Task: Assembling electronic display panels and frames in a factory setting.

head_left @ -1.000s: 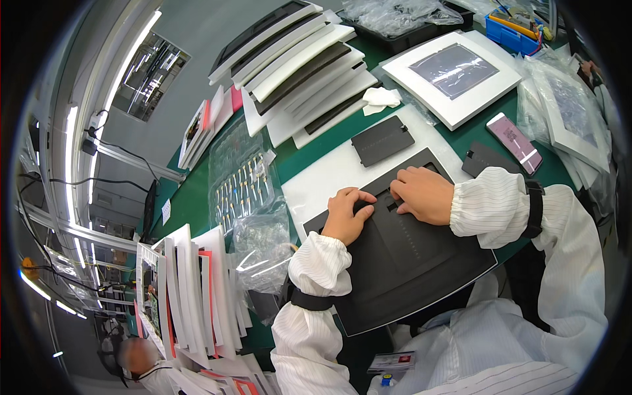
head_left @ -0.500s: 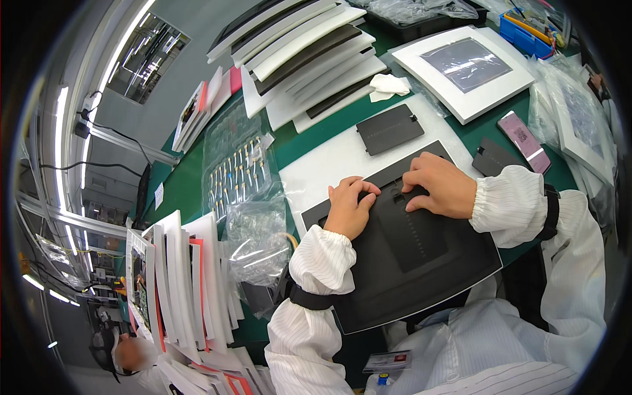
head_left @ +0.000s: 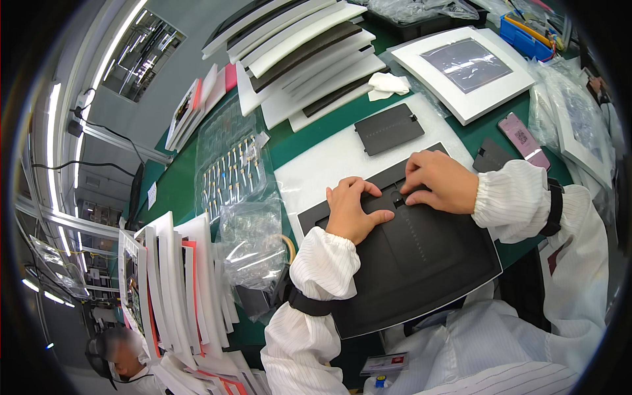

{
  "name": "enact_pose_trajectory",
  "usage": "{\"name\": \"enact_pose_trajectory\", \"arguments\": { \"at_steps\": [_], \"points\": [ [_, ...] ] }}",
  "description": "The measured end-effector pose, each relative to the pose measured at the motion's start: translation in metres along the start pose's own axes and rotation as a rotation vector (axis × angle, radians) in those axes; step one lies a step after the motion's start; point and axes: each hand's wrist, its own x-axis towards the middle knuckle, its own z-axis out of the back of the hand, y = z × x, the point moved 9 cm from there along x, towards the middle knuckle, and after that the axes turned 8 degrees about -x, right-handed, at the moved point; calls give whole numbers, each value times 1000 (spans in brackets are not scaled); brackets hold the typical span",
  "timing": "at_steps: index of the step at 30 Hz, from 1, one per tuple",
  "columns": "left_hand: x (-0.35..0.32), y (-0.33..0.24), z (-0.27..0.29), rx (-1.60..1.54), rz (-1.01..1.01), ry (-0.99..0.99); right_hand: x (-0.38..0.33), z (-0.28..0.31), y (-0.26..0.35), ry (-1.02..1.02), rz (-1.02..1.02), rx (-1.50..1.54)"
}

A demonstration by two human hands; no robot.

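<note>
A large black panel (head_left: 421,283), thinly edged in white, lies in front of me, partly on a white foam sheet (head_left: 309,178). My left hand (head_left: 350,209) rests on its far left part, fingers apart and thumb stretched flat toward the middle. My right hand (head_left: 442,182) is curled with thumb and fingertips close together, at a small dark catch (head_left: 399,200) at the top of a recessed rectangular cover (head_left: 413,230). What its fingertips pinch, if anything, is hidden. Beyond the panel, a loose dark grey cover (head_left: 390,129) lies on the foam.
Stacked white and black sheets (head_left: 309,59) stand at the back. A white-framed panel (head_left: 408,59), a phone (head_left: 523,140) and a small dark cover (head_left: 492,155) are at right. Leftward are a clear tray (head_left: 230,164), plastic bags (head_left: 250,243), upright boards (head_left: 174,283) and a co-worker (head_left: 125,352).
My left thumb has spread away from its fingers onto the panel. The right fingertips have shifted slightly left, uncovering more of the recessed cover. The view has shifted a little.
</note>
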Motion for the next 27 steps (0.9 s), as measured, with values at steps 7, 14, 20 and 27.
{"name": "enact_pose_trajectory", "arguments": {
  "at_steps": [7, 14, 20, 27],
  "points": [
    [0, 0, 2, 38, 121, -40, 28, -2, -11, -15, -101, -170],
    [12, -15, 9, 156, 129, -115, 38, -5, -19, 113, -153, -142],
    [12, 5, 2, 51, 201, -33, 38, -4, -21, 146, -156, -146],
    [-14, -14, 13, 86, 3, -150, 6, 16, -1, -133, -49, -137]
  ]
}}
